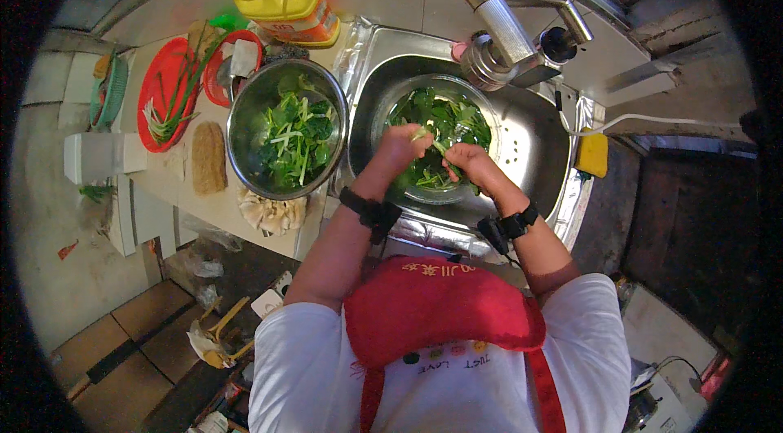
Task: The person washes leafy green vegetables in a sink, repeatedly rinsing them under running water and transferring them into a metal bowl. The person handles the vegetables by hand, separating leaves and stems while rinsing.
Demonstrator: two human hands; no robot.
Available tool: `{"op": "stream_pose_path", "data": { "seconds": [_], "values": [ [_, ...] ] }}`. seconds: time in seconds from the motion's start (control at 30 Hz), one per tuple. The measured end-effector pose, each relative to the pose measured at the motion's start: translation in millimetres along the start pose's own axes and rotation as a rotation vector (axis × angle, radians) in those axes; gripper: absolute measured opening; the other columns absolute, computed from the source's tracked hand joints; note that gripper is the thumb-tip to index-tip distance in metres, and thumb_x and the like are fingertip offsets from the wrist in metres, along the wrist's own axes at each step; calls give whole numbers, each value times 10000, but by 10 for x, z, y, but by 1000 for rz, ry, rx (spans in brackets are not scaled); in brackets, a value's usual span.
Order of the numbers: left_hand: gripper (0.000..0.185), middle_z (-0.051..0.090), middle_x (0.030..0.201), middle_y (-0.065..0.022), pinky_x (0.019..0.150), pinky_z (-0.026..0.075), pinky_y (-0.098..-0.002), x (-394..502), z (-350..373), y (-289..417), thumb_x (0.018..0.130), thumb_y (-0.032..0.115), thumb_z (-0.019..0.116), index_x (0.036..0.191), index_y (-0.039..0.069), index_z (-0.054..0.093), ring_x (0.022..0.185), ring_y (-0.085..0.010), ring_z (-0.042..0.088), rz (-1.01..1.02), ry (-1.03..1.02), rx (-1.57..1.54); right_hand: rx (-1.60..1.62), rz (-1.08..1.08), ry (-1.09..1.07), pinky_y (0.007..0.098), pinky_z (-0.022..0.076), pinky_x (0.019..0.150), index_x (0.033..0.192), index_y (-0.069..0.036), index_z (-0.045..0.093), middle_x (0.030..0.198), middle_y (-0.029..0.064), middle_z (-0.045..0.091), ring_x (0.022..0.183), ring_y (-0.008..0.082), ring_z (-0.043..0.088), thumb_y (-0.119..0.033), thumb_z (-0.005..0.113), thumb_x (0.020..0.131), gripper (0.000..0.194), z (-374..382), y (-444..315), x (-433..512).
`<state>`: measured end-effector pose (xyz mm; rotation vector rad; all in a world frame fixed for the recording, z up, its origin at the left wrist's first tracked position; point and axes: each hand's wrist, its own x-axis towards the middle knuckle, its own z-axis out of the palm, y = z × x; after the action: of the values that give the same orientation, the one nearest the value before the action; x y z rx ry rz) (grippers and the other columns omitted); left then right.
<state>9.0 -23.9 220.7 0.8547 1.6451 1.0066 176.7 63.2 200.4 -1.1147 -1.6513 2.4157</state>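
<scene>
Both hands are over a metal basin [497, 145] of water and leafy greens [428, 104], which stands inside the stainless steel sink [532, 176]. Between them runs a pale green stem [438, 146]. My left hand [400, 148] pinches its upper end, and my right hand [470, 162] grips the stem lower down, with leaf hanging under the fingers. Left of the sink, a steel bowl [241, 155] holds several torn green leaves and stems [300, 133].
A metal faucet [504, 29] rises behind the sink. Left on the counter are a yellow jug [287, 11], a red oval tray [150, 121] with scallions [162, 118], a loofah-like brown pad [208, 158] and pale mushroom-like clumps [272, 213]. A yellow sponge [592, 153] lies at the right edge.
</scene>
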Motion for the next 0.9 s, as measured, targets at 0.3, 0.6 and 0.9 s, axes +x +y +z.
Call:
{"op": "stream_pose_path", "data": {
  "seconds": [0.3,0.6,0.9],
  "values": [
    [242,537,552,-81,481,397,-357,-40,80,-146,810,252,503,723,31,550,500,-216,521,158,-112,573,-385,43,-62,236,326,459,721,-30,552,527,5,485,472,89,410,-190,481,860,223,-98,-39,-57],
    [182,522,568,-107,484,391,-385,-69,145,-268,731,188,522,636,33,524,521,-274,524,296,-174,498,-389,42,-144,232,342,483,710,-20,535,546,3,475,499,85,420,-145,464,865,210,-149,-8,-113],
    [166,480,597,-22,426,326,-288,-80,52,-99,768,158,514,634,63,537,463,-146,442,93,-96,-293,-251,-71,-122,230,368,548,763,-41,521,584,4,477,549,100,435,-203,461,877,207,-158,30,-139]
  ]
}}
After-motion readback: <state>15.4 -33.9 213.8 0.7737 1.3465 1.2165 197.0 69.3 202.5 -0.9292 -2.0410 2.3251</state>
